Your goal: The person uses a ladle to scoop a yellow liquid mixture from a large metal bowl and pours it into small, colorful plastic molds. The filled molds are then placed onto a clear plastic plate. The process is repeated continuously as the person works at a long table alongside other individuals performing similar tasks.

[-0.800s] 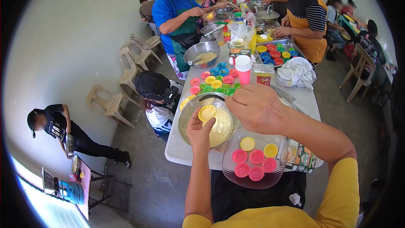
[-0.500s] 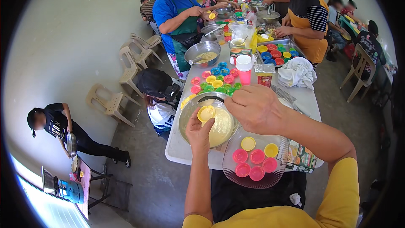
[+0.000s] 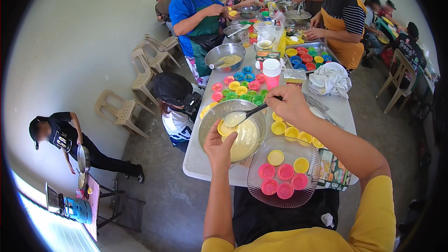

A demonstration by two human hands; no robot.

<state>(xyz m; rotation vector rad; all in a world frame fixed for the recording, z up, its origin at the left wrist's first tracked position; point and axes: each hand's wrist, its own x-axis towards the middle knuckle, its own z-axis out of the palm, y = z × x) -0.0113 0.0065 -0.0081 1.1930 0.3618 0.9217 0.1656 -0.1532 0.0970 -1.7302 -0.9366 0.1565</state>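
The left hand has its thumb and fingers curled round a yellow cup, above a bowl of batter. The right hand, closed round the handle of a spoon, holds it over that cup; a clear dish sits nearer the body than the right hand.

Mixing bowl is silver-grey; batter inside, pale cream. Above bowl: spoon handle black, held cup yellow. Right of bowl: loose cups, yellow. Near-right of bowl: clear ribbed dish; dish cups five pink, two yellow. Beyond bowl: small moulds pink, blue, yellow, green.
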